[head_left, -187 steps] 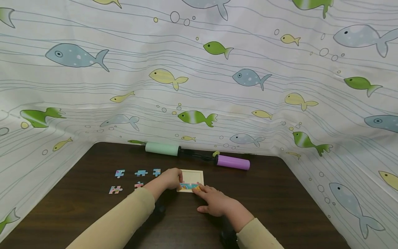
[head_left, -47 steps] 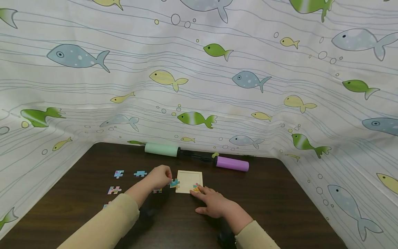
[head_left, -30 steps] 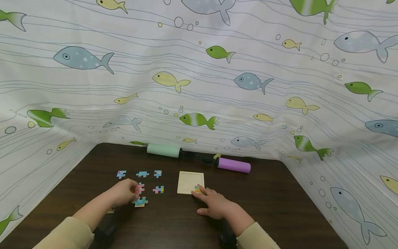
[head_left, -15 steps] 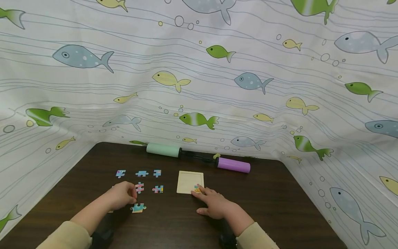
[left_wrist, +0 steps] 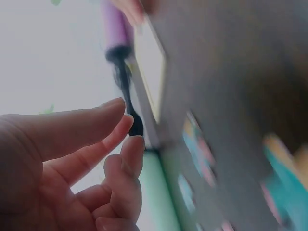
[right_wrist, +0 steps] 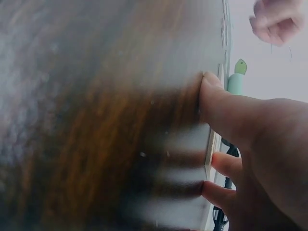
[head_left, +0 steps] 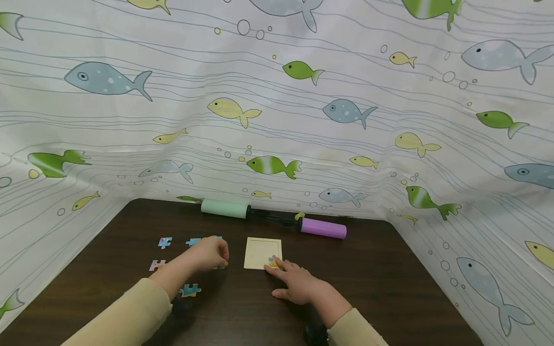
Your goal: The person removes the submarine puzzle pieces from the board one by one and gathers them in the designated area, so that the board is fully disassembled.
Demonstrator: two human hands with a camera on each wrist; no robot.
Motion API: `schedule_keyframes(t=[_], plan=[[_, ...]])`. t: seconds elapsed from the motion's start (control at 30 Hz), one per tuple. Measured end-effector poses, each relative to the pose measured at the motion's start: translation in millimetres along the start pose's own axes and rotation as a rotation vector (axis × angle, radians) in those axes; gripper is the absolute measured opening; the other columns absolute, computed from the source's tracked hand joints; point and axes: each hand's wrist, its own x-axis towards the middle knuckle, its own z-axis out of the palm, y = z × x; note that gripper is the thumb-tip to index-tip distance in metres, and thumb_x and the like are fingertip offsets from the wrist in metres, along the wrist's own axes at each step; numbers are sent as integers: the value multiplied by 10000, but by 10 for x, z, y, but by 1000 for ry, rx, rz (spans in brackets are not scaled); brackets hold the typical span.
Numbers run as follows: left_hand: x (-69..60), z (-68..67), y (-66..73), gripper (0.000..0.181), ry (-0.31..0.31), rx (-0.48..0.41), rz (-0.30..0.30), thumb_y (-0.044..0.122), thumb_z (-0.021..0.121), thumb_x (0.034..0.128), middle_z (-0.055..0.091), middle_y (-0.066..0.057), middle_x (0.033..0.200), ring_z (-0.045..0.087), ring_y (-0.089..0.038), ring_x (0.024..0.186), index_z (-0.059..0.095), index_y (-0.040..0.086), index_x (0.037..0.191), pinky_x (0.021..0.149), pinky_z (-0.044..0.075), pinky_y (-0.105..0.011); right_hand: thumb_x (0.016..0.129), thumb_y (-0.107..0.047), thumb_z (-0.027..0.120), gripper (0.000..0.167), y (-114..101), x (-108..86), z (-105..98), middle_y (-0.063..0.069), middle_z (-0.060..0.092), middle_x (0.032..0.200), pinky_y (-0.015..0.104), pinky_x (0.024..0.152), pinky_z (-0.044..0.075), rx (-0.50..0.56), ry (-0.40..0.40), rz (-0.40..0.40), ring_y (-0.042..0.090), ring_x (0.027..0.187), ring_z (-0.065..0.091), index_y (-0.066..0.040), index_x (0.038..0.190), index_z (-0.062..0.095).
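Note:
In the head view a pale square puzzle tray (head_left: 262, 251) lies near the table's middle, with one small teal, yellow and pink jigsaw piece (head_left: 272, 261) in its lower right corner. The fingertips of my right hand (head_left: 298, 283) rest on that corner, fingers fairly straight. My left hand (head_left: 207, 253) hovers left of the tray, partly covering pieces beneath it. The left wrist view shows its thumb and fingers loosely bent, nothing between them. A teal puzzle piece (head_left: 190, 290) lies nearer the person, and a blue puzzle piece (head_left: 164, 242) lies farther left.
Several more pieces sit around the left hand, including a pink puzzle piece (head_left: 157, 265). Behind the tray, along the table's far edge, lie a mint-green cylinder (head_left: 224, 208) and a purple cylinder (head_left: 323, 228) with black parts. A fish-patterned curtain (head_left: 277, 120) surrounds the dark table.
My left hand carried a teal piece from the tray's left side onto the table and let it go. It has since moved right and away from the person, over other pieces. The right hand stayed.

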Motion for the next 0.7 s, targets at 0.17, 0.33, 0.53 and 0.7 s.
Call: schedule_keyframes(t=[0.17, 0.33, 0.53, 0.7], plan=[[311, 232, 303, 183, -10, 47, 30, 57, 794, 803, 571, 0, 725, 515, -177, 628, 629, 124, 758, 572, 427, -333, 942, -457, 616, 662, 23, 6, 12, 8, 211, 1620, 627, 1034, 312, -5, 4, -12, 330, 1436, 265, -356, 1536, 344], [588, 473, 481, 148, -27, 47, 14, 105, 793, 811, 572, -11, 809, 503, -186, 653, 648, 126, 832, 570, 409, -316, 951, -452, 607, 648, 29, 11, 10, 12, 216, 1618, 622, 1025, 329, -17, 1, -31, 336, 1430, 276, -338, 1536, 352], [776, 733, 566, 167, -56, -15, -33, 73, 768, 780, 569, -37, 822, 481, -201, 661, 632, 106, 871, 572, 388, -316, 962, -438, 599, 625, 37, 6, -2, 45, 246, 1605, 629, 1033, 312, 2, -1, -40, 360, 1427, 272, -321, 1531, 370], [845, 842, 603, 215, -78, -19, -44, 60, 768, 755, 560, -52, 774, 485, -209, 653, 586, 92, 866, 568, 398, -334, 960, -438, 604, 616, 49, -8, 0, 44, 246, 1605, 635, 1028, 314, 8, 8, -42, 367, 1426, 270, -315, 1524, 388]])
